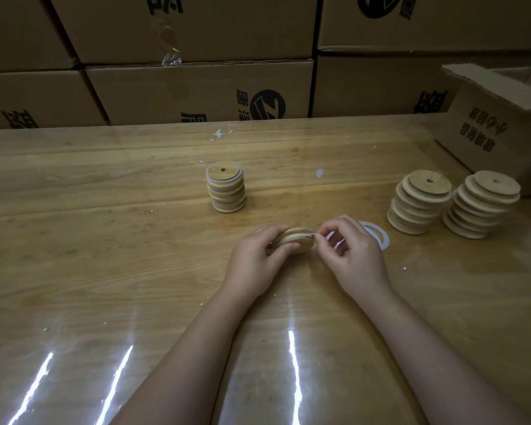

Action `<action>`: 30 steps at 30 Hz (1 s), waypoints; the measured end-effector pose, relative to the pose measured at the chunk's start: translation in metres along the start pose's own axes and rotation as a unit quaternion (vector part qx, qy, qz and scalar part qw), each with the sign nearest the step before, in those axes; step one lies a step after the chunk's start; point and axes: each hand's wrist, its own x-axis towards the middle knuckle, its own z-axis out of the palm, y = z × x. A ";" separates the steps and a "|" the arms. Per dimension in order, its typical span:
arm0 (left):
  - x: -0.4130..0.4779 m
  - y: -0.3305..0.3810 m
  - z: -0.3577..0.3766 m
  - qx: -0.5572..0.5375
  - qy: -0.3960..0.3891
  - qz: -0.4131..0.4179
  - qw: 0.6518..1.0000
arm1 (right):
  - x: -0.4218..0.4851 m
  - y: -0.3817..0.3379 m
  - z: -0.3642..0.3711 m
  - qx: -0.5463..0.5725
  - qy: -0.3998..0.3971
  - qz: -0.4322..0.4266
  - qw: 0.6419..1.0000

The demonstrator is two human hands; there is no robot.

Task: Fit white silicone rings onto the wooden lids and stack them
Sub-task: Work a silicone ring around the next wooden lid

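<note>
Both forearms come in from the bottom and meet mid-table. The left hand [258, 256] is curled round a wooden lid [295, 238], thumb underneath and fingers over the far edge, holding it tilted just above the table [105, 240]. The right hand [354, 251] is right against the lid's right edge, thumb and forefinger pinching a white ring [334, 240] there. Can't honestly tell how much of the ring is seated, the fingers cover it.

Loose white rings [380, 236] lie flat just behind the right hand, partly hidden by it. Further back, roughly centre, is a short stack of ringed lids [226, 188]. Off to the right are two taller, sloppy stacks of bare lids [419, 204], side by side, next to an open cardboard box [488, 130]. A wall of printed cartons [196, 87] runs along the back. The table has a shiny clear cover on it.
</note>
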 end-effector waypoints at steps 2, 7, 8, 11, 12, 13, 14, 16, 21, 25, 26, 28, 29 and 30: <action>-0.001 -0.001 -0.001 -0.003 0.005 0.000 1.000 | 0.000 0.000 0.000 -0.007 -0.011 -0.013 1.000; -0.001 -0.001 -0.003 -0.029 -0.007 -0.018 0.999 | 0.001 0.001 -0.001 -0.009 -0.032 -0.023 0.999; -0.001 0.000 -0.004 -0.041 -0.013 -0.025 0.999 | 0.001 0.001 -0.001 -0.003 -0.040 -0.019 0.999; -0.001 0.001 -0.006 -0.075 -0.020 -0.047 0.996 | 0.001 0.003 0.000 0.026 -0.064 0.006 0.998; -0.001 0.001 -0.007 -0.086 -0.016 -0.052 0.995 | 0.002 0.003 0.000 0.034 -0.069 0.018 0.997; 0.000 0.002 -0.007 -0.097 -0.012 -0.055 0.994 | 0.002 0.004 0.000 0.040 -0.070 0.028 0.996; 0.000 0.002 -0.008 -0.105 -0.011 -0.056 0.993 | 0.003 0.005 -0.001 0.042 -0.069 0.033 0.996; 0.000 0.002 -0.007 -0.109 -0.017 -0.056 0.992 | 0.004 0.006 -0.002 0.038 -0.069 0.032 0.996; -0.002 -0.001 -0.002 -0.047 -0.022 -0.008 0.999 | 0.002 0.002 -0.003 0.000 -0.073 -0.024 0.997; 0.000 -0.002 -0.004 0.011 0.003 0.047 0.999 | 0.002 -0.001 -0.003 -0.002 -0.071 -0.042 0.997; -0.001 -0.002 -0.004 0.017 0.006 0.051 0.999 | 0.002 -0.001 -0.003 -0.005 -0.072 -0.043 0.996; -0.001 -0.002 -0.004 0.015 0.003 0.048 0.999 | 0.002 -0.001 -0.003 -0.015 -0.069 -0.042 0.997; -0.001 -0.003 -0.004 0.012 0.001 0.046 0.999 | 0.001 -0.001 -0.003 -0.018 -0.066 -0.040 0.997; -0.001 -0.003 -0.004 0.011 -0.001 0.044 0.999 | 0.001 -0.001 -0.003 -0.020 -0.064 -0.037 0.997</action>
